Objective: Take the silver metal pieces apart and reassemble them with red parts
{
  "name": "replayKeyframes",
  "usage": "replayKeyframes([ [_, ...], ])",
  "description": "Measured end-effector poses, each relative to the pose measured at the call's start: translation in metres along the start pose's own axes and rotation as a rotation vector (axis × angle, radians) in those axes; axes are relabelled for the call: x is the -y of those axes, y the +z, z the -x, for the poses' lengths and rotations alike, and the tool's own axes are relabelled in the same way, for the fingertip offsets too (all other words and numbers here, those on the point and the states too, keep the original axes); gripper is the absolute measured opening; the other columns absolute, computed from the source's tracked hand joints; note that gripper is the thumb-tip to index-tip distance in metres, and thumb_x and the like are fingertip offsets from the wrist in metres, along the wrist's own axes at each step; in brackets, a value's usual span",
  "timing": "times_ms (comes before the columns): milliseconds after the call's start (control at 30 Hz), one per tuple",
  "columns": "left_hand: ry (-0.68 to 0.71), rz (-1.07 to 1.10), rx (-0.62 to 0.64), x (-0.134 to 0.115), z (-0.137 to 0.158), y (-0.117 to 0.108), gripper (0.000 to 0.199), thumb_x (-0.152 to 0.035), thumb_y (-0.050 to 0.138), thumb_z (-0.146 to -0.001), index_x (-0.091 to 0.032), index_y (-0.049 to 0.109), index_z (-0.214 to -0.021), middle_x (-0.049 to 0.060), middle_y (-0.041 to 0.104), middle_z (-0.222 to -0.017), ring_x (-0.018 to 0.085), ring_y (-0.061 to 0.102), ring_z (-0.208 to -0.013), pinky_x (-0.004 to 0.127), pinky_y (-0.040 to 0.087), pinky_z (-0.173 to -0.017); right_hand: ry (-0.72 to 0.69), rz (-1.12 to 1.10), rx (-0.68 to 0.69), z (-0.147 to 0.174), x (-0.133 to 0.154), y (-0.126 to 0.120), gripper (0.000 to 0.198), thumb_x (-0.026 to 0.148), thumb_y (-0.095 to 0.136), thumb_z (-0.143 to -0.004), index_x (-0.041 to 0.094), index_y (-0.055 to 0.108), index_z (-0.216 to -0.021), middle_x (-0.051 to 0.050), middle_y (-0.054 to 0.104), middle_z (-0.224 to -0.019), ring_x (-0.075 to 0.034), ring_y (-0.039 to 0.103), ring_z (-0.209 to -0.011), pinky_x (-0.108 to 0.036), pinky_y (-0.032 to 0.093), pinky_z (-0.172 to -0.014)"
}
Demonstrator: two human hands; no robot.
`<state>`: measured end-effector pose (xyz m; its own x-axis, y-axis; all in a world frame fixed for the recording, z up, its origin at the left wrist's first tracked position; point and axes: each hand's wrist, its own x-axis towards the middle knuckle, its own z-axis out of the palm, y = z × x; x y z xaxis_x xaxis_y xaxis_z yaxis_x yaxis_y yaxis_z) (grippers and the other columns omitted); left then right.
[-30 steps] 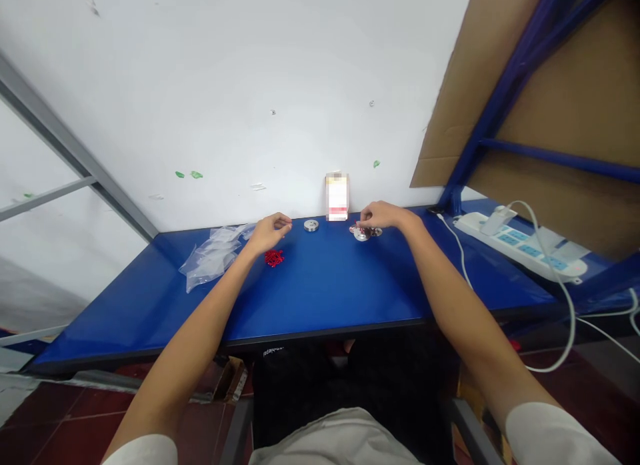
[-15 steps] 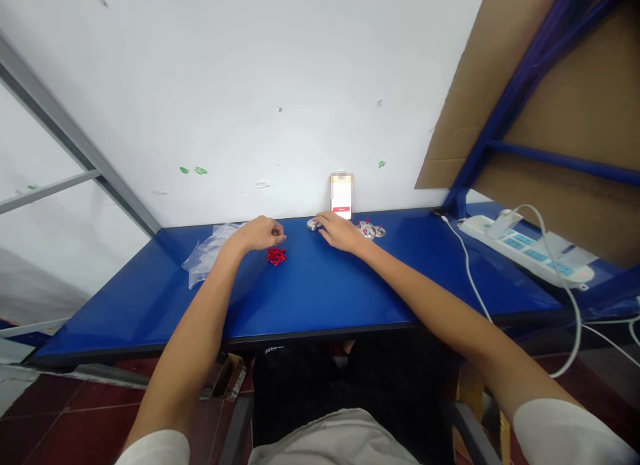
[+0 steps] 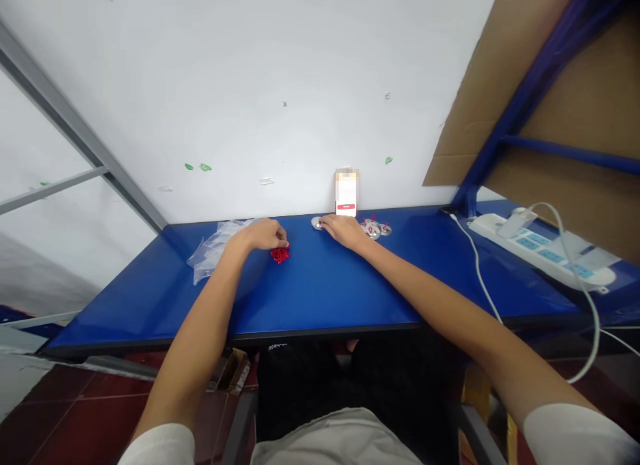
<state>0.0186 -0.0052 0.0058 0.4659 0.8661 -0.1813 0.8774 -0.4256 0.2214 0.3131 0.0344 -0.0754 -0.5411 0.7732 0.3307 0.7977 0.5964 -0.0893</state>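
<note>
My left hand [image 3: 267,235] is at the upper edge of a small pile of thin red pieces [image 3: 281,255], too small to name. Its fingers are curled together with the tips down at the pile; anything between them is hidden. On the blue table, my right hand [image 3: 344,230] has its fingertips closed at the right side of a shiny round metal disc [image 3: 316,223]. To the right of that hand lie several similar metal discs [image 3: 373,230] with red pieces standing up from them.
Clear plastic bags [image 3: 203,258] lie left of my left hand. A lit phone [image 3: 346,191] leans against the white wall behind my right hand. At the right are a white power strip [image 3: 540,248] and a white cable [image 3: 477,265]. The blue table [image 3: 320,291] has a dark front edge.
My left hand has lowered slightly, bringing its fingertips to the red pile. My right hand stays by the disc, its fingers a little more toward the right side. The view has shifted slightly.
</note>
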Motion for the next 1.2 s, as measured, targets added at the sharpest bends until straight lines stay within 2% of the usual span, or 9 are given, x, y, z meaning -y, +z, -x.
replayKeyframes([
  [133,0.006,0.0,0.014,0.0,-0.002,0.001,0.021,-0.04,0.074,-0.081,-0.023,0.085,-0.087,0.002,0.082,-0.083,0.018,0.07,-0.073,0.027,0.045,-0.066,-0.02,0.063,-0.02,0.0,0.007,-0.005,0.04,0.047,0.051,-0.114,0.021,0.068,-0.14,-0.014,0.077,-0.132,-0.032,0.074,-0.113,-0.036,0.052,-0.089],
  [267,0.037,0.026,0.01,0.005,-0.009,0.006,0.014,-0.033,0.075,-0.076,-0.025,0.083,-0.083,0.001,0.081,-0.081,0.018,0.071,-0.071,0.027,0.045,-0.064,-0.01,0.096,-0.02,0.0,0.01,-0.005,0.035,0.039,0.05,-0.114,0.019,0.069,-0.135,-0.016,0.079,-0.123,-0.032,0.075,-0.103,-0.036,0.052,-0.085],
  [367,0.048,0.044,-0.017,0.007,-0.01,0.009,0.011,-0.029,0.073,-0.073,-0.025,0.082,-0.079,0.001,0.08,-0.077,0.019,0.069,-0.068,0.028,0.045,-0.062,-0.014,0.042,-0.063,-0.001,0.009,-0.003,0.028,0.035,0.056,-0.111,0.019,0.071,-0.13,-0.015,0.079,-0.12,-0.032,0.075,-0.104,-0.036,0.052,-0.085],
  [467,0.063,0.077,-0.03,0.006,-0.009,0.009,0.009,-0.03,0.072,-0.073,-0.025,0.079,-0.077,0.0,0.078,-0.075,0.018,0.068,-0.067,0.027,0.044,-0.062,0.012,-0.055,-0.116,-0.001,0.006,-0.002,0.024,0.032,0.063,-0.107,0.023,0.069,-0.129,-0.011,0.078,-0.124,-0.031,0.074,-0.109,-0.036,0.053,-0.087],
  [567,0.104,0.113,-0.073,0.004,-0.007,0.009,0.013,-0.031,0.07,-0.074,-0.024,0.077,-0.083,0.0,0.078,-0.078,0.018,0.068,-0.069,0.027,0.046,-0.065,0.057,-0.137,-0.167,-0.001,0.004,0.001,0.033,0.027,0.069,-0.103,0.025,0.065,-0.135,-0.01,0.076,-0.13,-0.03,0.073,-0.111,-0.036,0.054,-0.089],
  [733,0.12,0.142,-0.167,0.006,-0.008,0.008,0.018,-0.033,0.066,-0.076,-0.022,0.073,-0.088,0.002,0.076,-0.081,0.019,0.069,-0.073,0.028,0.048,-0.068,0.129,-0.365,-0.243,-0.005,0.0,0.007,0.042,0.021,0.079,-0.093,0.022,0.065,-0.133,-0.008,0.076,-0.122,-0.024,0.074,-0.1,-0.034,0.056,-0.085],
  [967,0.088,0.154,-0.083,0.011,-0.01,0.012,0.016,-0.032,0.068,-0.076,-0.022,0.073,-0.087,0.002,0.078,-0.081,0.019,0.071,-0.073,0.027,0.049,-0.068,0.285,-0.746,-0.236,-0.014,-0.011,0.014,0.029,0.017,0.087,-0.083,0.016,0.075,-0.109,-0.005,0.08,-0.097,-0.019,0.075,-0.087,-0.028,0.058,-0.082],
  [1133,0.094,0.165,-0.08,0.011,-0.01,0.011,0.017,-0.033,0.068,-0.077,-0.022,0.073,-0.089,0.002,0.079,-0.082,0.019,0.072,-0.073,0.027,0.05,-0.068,0.36,-0.913,-0.228,-0.017,-0.014,0.016,0.013,0.014,0.083,-0.087,0.016,0.075,-0.097,-0.005,0.082,-0.09,-0.017,0.079,-0.079,-0.025,0.061,-0.078],
  [1200,0.094,0.159,-0.083,0.01,-0.009,0.011,0.017,-0.034,0.068,-0.078,-0.022,0.073,-0.089,0.003,0.079,-0.082,0.02,0.072,-0.074,0.028,0.05,-0.068,0.417,-0.991,-0.219,-0.023,-0.013,0.013,0.01,0.012,0.082,-0.089,0.015,0.074,-0.095,-0.005,0.081,-0.085,-0.016,0.079,-0.073,-0.022,0.061,-0.071],
])
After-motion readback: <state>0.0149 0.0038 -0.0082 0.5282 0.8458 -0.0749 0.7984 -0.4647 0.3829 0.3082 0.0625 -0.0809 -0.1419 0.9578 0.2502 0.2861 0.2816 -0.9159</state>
